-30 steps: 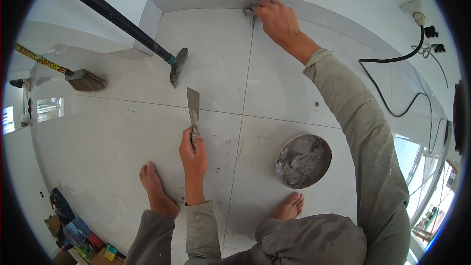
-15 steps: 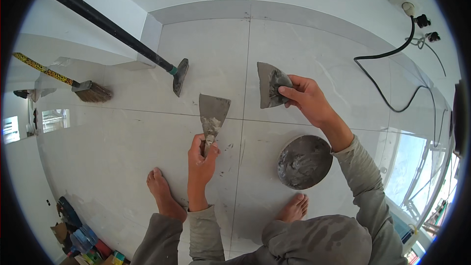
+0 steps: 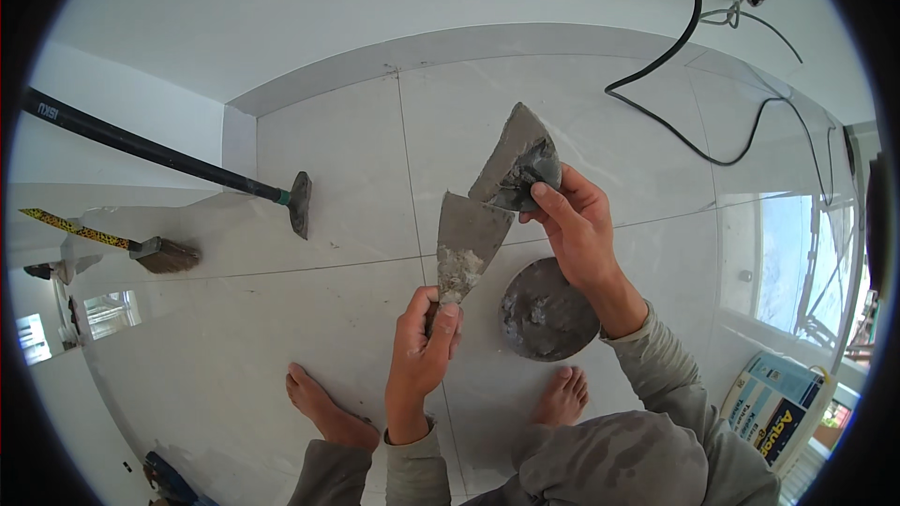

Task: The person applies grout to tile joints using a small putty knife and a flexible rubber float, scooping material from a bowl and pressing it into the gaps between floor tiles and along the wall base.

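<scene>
My left hand (image 3: 425, 342) is closed round the handle of a putty knife (image 3: 472, 239), its wide grey blade pointing away from me and crusted with pale residue near the handle. Pinched in my right hand (image 3: 583, 230) is a flat, curved-edge scraper (image 3: 513, 155) with dark grey paste smeared on its face. The two blades meet or overlap at the scraper's lower corner. Below my right wrist, a round bowl (image 3: 548, 309) with dark grey paste inside stands on the floor.
Light tiles (image 3: 347, 178) cover the floor. A long black-handled tool (image 3: 300, 206) and a brush (image 3: 167, 255) lie at the left. A black cable (image 3: 656, 117) runs from a wall socket at the far right. A white and blue bucket (image 3: 778, 403) stands at the right.
The putty knife and scraper, apart before, have come together. My left hand moved right and the scraper tilted. The whole view has shifted, bringing the bucket into sight.
</scene>
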`<action>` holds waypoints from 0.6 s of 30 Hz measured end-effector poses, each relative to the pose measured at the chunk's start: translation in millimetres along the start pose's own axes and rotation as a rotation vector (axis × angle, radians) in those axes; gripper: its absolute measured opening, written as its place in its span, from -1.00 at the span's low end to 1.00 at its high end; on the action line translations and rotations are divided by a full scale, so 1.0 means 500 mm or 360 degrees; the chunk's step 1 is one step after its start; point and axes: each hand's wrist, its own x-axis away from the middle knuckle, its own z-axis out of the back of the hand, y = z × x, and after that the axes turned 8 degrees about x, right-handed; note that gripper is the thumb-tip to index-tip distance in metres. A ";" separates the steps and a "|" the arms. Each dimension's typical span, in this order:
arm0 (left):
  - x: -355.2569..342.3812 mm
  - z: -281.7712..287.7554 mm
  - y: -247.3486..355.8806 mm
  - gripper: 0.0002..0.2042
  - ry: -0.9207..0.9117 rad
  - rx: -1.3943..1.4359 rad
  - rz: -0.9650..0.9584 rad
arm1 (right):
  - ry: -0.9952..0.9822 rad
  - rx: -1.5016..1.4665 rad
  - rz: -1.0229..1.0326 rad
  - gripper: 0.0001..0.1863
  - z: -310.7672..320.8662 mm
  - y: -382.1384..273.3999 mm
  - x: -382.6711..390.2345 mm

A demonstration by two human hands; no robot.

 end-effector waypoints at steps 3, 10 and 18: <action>-0.002 -0.003 0.000 -0.79 0.0001 -0.0044 -0.0020 | 0.0009 0.0091 0.0069 -0.74 0.003 0.001 0.011; -0.005 -0.011 -0.009 -0.82 0.0016 0.0026 -0.0031 | -0.0001 0.0192 0.0131 -0.74 0.002 0.025 0.028; -0.012 -0.029 0.004 -0.83 0.0022 0.0003 -0.0066 | -0.0014 0.0240 0.0095 -0.71 -0.019 0.046 0.063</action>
